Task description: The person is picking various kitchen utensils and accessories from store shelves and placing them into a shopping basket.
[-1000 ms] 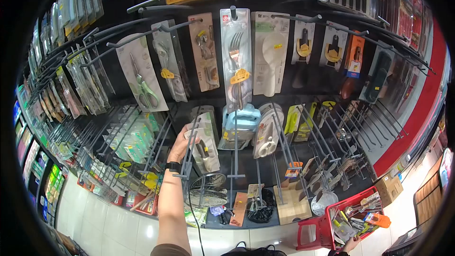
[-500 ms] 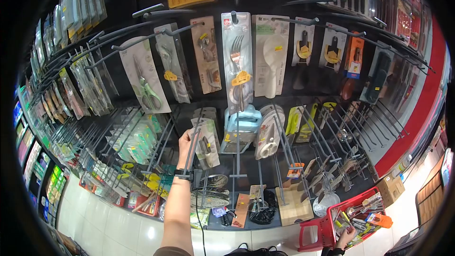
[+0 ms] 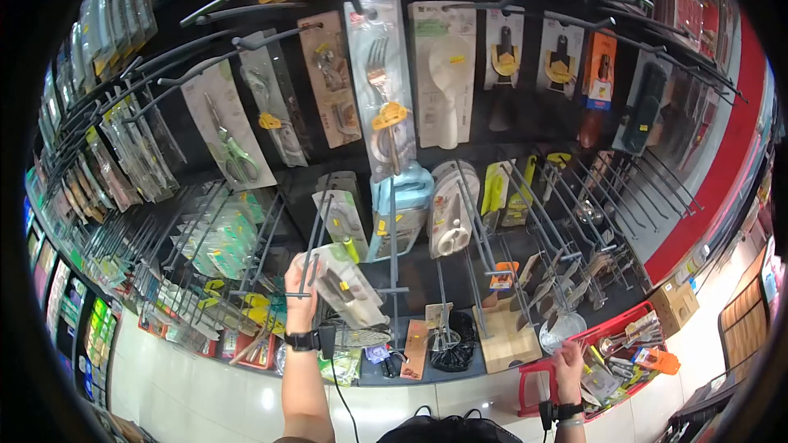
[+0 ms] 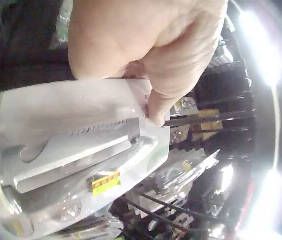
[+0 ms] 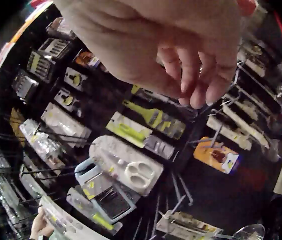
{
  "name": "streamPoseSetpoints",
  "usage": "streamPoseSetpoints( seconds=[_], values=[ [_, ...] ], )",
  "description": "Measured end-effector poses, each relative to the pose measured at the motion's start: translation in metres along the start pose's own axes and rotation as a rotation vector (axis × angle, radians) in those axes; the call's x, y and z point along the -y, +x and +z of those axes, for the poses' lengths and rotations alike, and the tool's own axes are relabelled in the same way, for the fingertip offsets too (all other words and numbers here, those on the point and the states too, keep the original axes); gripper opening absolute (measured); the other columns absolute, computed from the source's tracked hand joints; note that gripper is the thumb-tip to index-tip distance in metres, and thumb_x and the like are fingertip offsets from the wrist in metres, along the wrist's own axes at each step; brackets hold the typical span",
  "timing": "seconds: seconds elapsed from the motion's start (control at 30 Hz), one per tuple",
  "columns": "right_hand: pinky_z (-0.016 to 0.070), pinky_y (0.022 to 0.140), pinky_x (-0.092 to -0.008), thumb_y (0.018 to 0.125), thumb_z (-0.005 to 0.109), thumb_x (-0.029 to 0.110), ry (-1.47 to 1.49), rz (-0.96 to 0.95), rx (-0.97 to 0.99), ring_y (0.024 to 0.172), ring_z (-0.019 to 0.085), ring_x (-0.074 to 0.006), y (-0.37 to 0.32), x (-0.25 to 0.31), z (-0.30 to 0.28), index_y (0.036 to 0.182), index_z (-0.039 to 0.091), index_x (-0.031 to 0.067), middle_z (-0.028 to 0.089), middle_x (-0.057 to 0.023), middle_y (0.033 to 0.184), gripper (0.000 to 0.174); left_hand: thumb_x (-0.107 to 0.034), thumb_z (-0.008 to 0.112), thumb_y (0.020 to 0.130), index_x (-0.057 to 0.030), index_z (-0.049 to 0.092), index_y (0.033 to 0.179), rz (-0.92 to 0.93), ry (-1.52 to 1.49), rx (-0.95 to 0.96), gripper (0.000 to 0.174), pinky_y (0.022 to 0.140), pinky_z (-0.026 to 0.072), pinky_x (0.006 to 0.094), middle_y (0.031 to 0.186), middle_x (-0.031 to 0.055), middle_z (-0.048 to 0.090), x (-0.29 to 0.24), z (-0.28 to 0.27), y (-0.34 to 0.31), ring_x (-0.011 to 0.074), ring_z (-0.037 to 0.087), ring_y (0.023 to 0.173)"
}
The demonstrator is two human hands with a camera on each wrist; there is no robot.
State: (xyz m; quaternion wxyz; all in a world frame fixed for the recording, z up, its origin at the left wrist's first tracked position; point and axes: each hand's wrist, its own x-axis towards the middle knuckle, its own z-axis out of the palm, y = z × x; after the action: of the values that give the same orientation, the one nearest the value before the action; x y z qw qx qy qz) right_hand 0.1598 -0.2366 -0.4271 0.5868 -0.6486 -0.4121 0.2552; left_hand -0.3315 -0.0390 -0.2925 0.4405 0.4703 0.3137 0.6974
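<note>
My left hand [image 3: 301, 279] pinches the top corner of a carded pack of kitchen scissors [image 3: 349, 285], beside the end of a display hook. In the left wrist view, a notched blade [image 4: 76, 155] with saw teeth shows through the plastic above a yellow price sticker [image 4: 106, 184]. Thumb and fingers grip the card's edge there. Behind it hangs another card [image 3: 336, 217] with a green-handled item. My right hand [image 3: 568, 371], holding nothing, hovers by the left end of a red basket [image 3: 616, 326], fingers loosely bent in the right wrist view.
Metal hooks stick out all across the rack. Near the left hand hang a blue-framed grater [image 3: 402, 193] and white scissors [image 3: 451, 221] on a card. Packaged utensils, including an orange pack [image 3: 657, 360], fill the basket. A cutting board [image 3: 510, 332] stands on the bottom shelf.
The left hand has drawn the scissors pack down and outward along the hook, uncovering the card behind. The right hand has come up from the basket to its left side.
</note>
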Motion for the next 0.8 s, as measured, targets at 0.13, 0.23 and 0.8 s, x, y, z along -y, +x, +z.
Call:
streamPoseSetpoints(
  seconds=[0.13,0.23,0.8],
  values=[
    [0.0501,0.064,-0.0258,0.082,0.059,0.004,-0.133,-0.059,0.291,0.076,0.062,-0.0135,0.005,0.048,0.043,0.101,0.058,0.0017,0.064,-0.0084,0.084,0.019,-0.003,0.056,0.086,-0.0008,0.052,0.111,-0.045,-0.04,0.012,0.026,0.087,0.0414,0.0272,0.103,0.0054,0.058,-0.028,-0.001,-0.037,0.0134,0.055,0.096],
    [0.0503,0.064,-0.0271,0.082,0.059,0.006,-0.162,-0.097,0.544,0.076,0.063,-0.0157,0.003,0.105,0.068,0.099,0.062,0.0031,0.064,-0.0086,0.09,0.017,-0.006,0.052,0.09,-0.002,0.055,0.102,-0.02,0.0,0.029,0.014,0.083,0.0433,0.0283,0.098,0.0055,0.059,-0.039,-0.008,-0.049,0.0137,0.056,0.091],
    [0.0448,0.054,-0.042,0.088,0.054,0.024,-0.188,-0.539,0.91,0.059,0.055,-0.0388,-0.008,0.199,0.064,0.114,0.052,0.0007,0.056,-0.0229,0.067,0.035,-0.005,0.063,0.074,-0.0026,0.061,0.089,0.08,0.496,1.021,0.015,0.076,0.0377,0.0313,0.088,0.0092,0.058,-0.018,0.173,-0.114,0.0228,0.053,0.083]
  ],
)
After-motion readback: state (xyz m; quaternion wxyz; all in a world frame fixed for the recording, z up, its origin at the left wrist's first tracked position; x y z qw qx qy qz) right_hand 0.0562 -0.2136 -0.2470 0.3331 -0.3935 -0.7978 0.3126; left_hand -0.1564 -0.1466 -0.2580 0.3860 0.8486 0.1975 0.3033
